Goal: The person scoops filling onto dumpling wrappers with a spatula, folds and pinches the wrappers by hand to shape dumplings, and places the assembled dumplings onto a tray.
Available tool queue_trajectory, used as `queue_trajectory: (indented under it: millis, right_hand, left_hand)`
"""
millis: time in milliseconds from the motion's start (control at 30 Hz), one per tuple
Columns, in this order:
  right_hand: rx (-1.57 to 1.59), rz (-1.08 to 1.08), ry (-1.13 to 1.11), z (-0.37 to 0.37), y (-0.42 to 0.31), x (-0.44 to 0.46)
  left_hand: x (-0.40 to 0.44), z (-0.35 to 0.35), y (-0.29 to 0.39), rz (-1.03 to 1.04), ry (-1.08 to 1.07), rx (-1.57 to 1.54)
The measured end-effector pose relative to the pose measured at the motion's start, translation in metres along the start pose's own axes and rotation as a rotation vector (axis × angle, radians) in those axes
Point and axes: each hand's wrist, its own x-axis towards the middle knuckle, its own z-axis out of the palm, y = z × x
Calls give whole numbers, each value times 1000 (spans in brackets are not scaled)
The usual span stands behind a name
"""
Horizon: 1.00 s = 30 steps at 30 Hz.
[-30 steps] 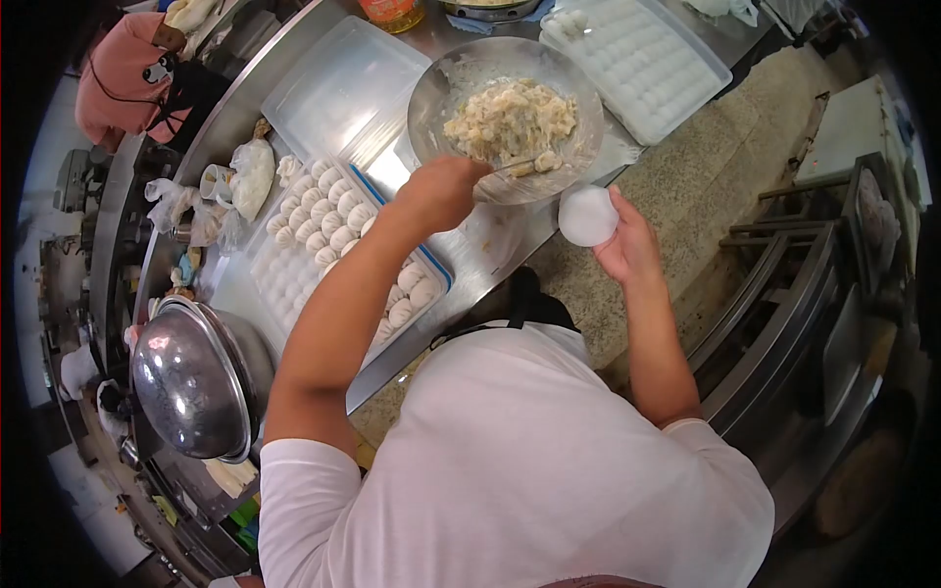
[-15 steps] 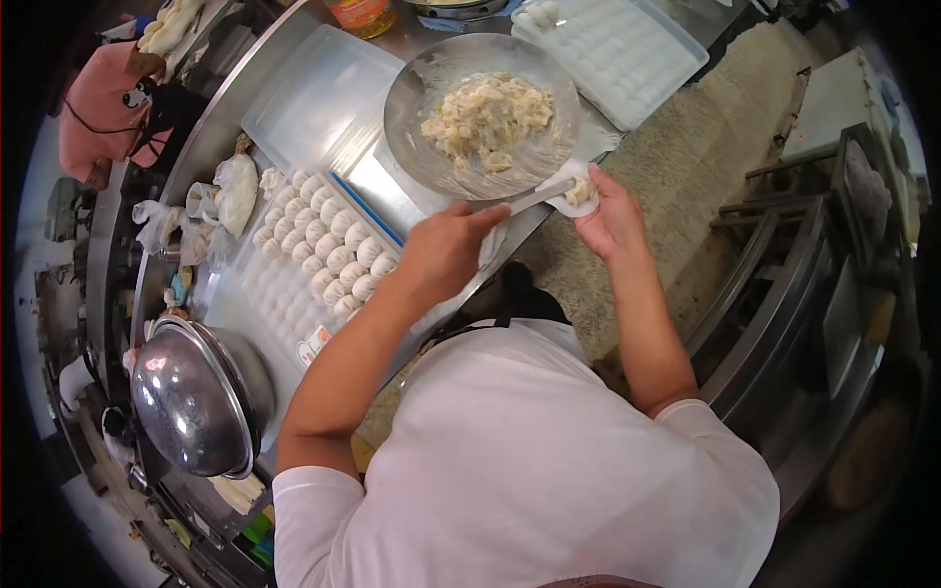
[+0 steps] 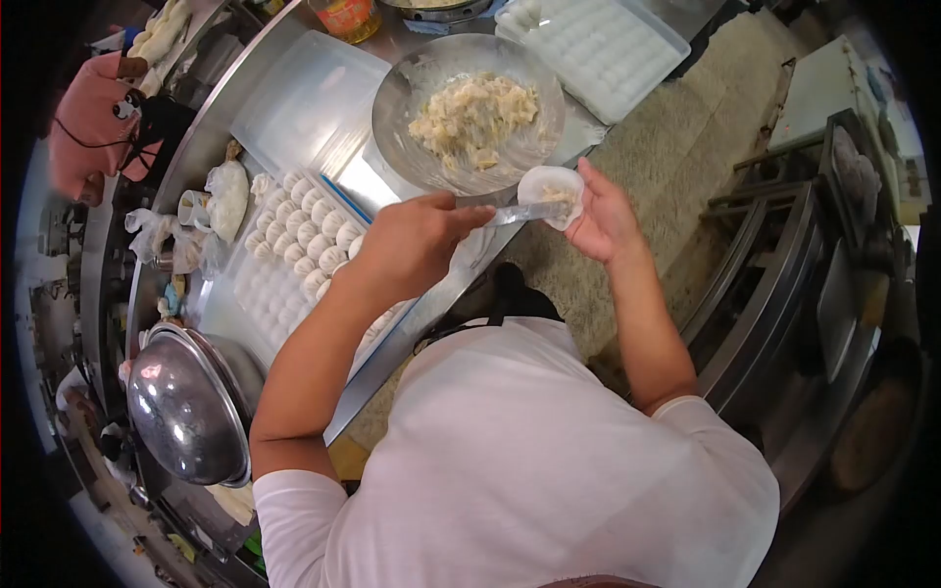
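Observation:
My left hand (image 3: 421,235) is closed on the handle of a flat metal spatula (image 3: 524,213). The spatula's tip touches pale filling (image 3: 559,197) on a thin round white wrapper (image 3: 538,180). My right hand (image 3: 603,218) holds that wrapper, with its fingers under and along the right edge. Just beyond both hands is a wide metal bowl (image 3: 397,152) with a mound of chunky, pale mixture (image 3: 475,110). Left of the bowl, several pleated dumplings (image 3: 306,232) stand in rows in a white tray (image 3: 257,284), partly hidden by my left forearm.
A translucent lid (image 3: 304,98) lies on the metal table. Another tray (image 3: 608,54) of white rounds stands at the back. A large domed metal vessel (image 3: 186,404) is on the left, near plastic bags (image 3: 227,201). A person in pink (image 3: 88,127) is at upper left.
The spatula has gone from the bowl to the wrapper, which now has filling on it. Since half a second ago, my left hand has shifted left and the wrapper is tilted more open.

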Motion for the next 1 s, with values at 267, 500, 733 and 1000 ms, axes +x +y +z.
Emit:
queue_trajectory:
  millis: [267, 500, 733, 1000]
  right_hand:
    - [-94, 59, 44, 15, 6, 3]
    - [-249, -81, 81, 8, 11, 4]
    - [-149, -79, -56, 71, 19, 7]
    - [-932, -363, -321, 123, 54, -9]
  left_hand:
    - [-2, -4, -1, 5, -20, 84]
    - [27, 20, -52, -265, -44, 198]
    - [30, 48, -33, -288, 153, -823]
    - [-27, 9, -37, -459, 226, -1906]
